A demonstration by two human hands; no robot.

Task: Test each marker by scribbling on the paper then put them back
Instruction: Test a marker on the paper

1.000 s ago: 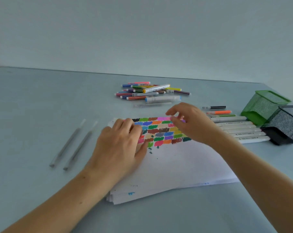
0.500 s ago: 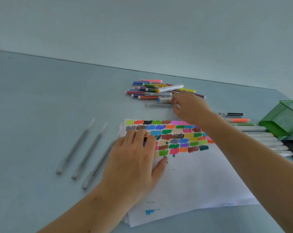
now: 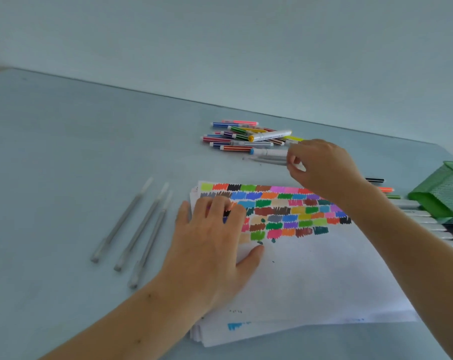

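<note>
Beyond the paper (image 3: 311, 276), at the near edge of the marker pile (image 3: 246, 137), the right hand (image 3: 321, 167) had its fingers curled round a pale grey pen (image 3: 267, 160) that lay there; the left hand (image 3: 212, 242) rested flat, fingers straight, on the paper's left part, beside the coloured scribbles (image 3: 279, 209); three grey pens (image 3: 137, 229) lay left of the paper. I judged the step as fetching the next marker to test; the next move called for lifting it, uncapping, and bringing the tip to a bare spot below the scribbles.
</note>
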